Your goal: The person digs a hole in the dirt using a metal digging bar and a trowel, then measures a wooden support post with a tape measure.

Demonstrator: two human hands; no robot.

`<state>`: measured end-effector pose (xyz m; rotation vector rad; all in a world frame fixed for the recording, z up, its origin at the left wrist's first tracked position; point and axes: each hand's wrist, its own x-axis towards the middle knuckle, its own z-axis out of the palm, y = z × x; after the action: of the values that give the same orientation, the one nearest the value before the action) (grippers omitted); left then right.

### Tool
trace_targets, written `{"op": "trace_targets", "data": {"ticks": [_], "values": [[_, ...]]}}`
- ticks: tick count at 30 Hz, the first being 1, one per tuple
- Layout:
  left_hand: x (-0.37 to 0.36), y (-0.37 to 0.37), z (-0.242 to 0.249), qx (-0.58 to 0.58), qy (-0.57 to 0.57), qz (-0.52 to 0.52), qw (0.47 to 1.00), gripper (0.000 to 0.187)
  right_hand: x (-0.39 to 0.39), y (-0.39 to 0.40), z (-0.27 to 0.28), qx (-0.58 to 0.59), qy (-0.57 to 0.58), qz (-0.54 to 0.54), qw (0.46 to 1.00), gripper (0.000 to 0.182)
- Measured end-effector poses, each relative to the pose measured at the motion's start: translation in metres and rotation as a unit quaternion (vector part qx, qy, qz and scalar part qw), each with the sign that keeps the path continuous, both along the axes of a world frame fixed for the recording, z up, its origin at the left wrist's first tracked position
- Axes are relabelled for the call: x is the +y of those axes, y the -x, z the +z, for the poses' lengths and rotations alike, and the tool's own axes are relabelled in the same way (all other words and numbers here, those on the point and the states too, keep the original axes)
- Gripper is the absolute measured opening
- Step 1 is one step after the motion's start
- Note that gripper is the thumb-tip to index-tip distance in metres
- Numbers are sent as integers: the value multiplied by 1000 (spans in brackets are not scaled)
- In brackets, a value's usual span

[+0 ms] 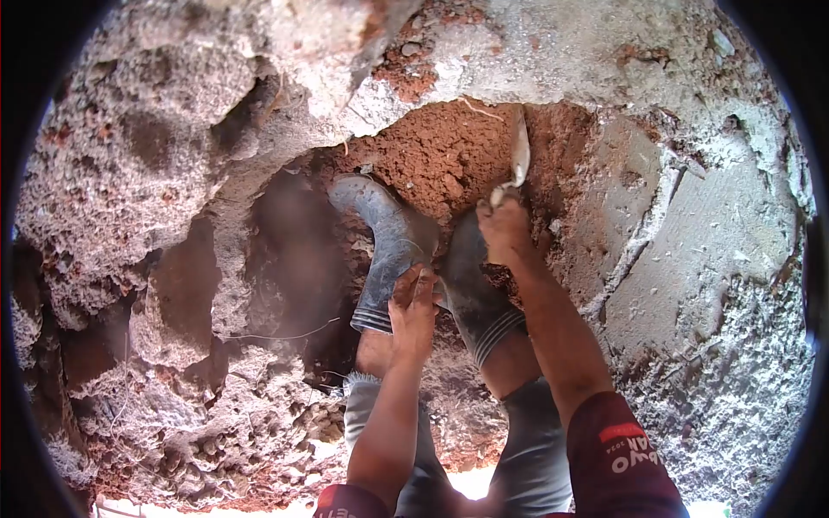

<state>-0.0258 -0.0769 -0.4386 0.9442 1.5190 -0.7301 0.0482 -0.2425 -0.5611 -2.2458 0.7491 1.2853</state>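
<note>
My right hand (pixel 505 229) is closed around the handle of a trowel (pixel 521 148). Its narrow metal blade points away from me and rests against the reddish-brown soil (pixel 449 151). My left hand (pixel 415 302) hangs beside the dark rubber boot (pixel 384 246) on my left leg, apparently touching it near the shin. The left fingers are loosely extended, and no object shows in them. A second rubber boot (pixel 471 285) is on my right leg, just below my right hand. Soil hides part of its foot.
Rough, pale rock (pixel 129 164) with deep hollows rises on the left and overhangs the soil at the top. A smoother grey slab (pixel 699 233) with a crack leans on the right. A thin wire (pixel 285 336) sticks out near my left leg.
</note>
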Motion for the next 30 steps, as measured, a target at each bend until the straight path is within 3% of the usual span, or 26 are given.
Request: {"op": "trace_targets", "data": {"ticks": [2,3,4,6,8,10,12,13,15,16,18,20,22,24,25,26,27,28,29,30], "values": [[-3,4,-3,-6,-17,-7,1000,44,23,4,-1,39,-39,34,998,40],[-5,6,-4,-8,-13,-8,1000,44,24,15,7,-46,-7,137,989,40],[-5,10,-3,-12,-10,-15,1000,44,16,22,20,-45,-1,135,990,40],[-4,5,-5,-30,-9,-22,999,44,4,13,43,79,-30,216,973,48],[1,4,-5,-9,-15,-37,999,45,-5,6,56,60,-56,160,984,46],[5,2,-5,-16,-17,-36,999,45,-14,8,47,-34,-8,7,999,45],[6,3,-3,-21,-15,-40,999,46,-5,3,13,-5,-1,-91,996,46],[5,4,0,-16,-11,-34,999,46,24,-8,21,66,-49,-148,986,46],[5,-1,-5,-23,-11,-23,999,46,44,-1,16,54,-32,66,996,41],[5,-2,-4,-18,-8,-23,1000,45,40,3,24,54,-30,66,996,41],[4,-2,1,-12,0,-23,1000,44,30,2,48,73,-64,211,973,39],[8,-9,3,-16,-16,-20,1000,45,15,-2,47,33,-70,193,978,37],[9,-7,-1,-19,-18,-19,999,46,-2,2,9,53,8,-138,989,34],[10,-3,1,-18,-12,-29,999,47,4,20,-18,70,9,-117,991,18],[9,-4,0,-15,-17,-35,999,47,20,33,-18,93,-25,-45,994,25],[5,-5,-1,-12,-23,-37,999,48,33,34,-5,117,-59,32,991,32],[3,-2,1,-7,-18,-37,999,48,25,46,14,-20,-46,221,974,37],[4,1,1,-9,-14,-36,999,48,3,56,16,-16,-41,220,974,37],[3,0,-3,-17,-14,-34,999,48,-26,62,10,27,-88,150,984,39],[2,-3,-3,-19,-16,-32,999,48,-25,46,26,-28,-101,138,985,38]]}}
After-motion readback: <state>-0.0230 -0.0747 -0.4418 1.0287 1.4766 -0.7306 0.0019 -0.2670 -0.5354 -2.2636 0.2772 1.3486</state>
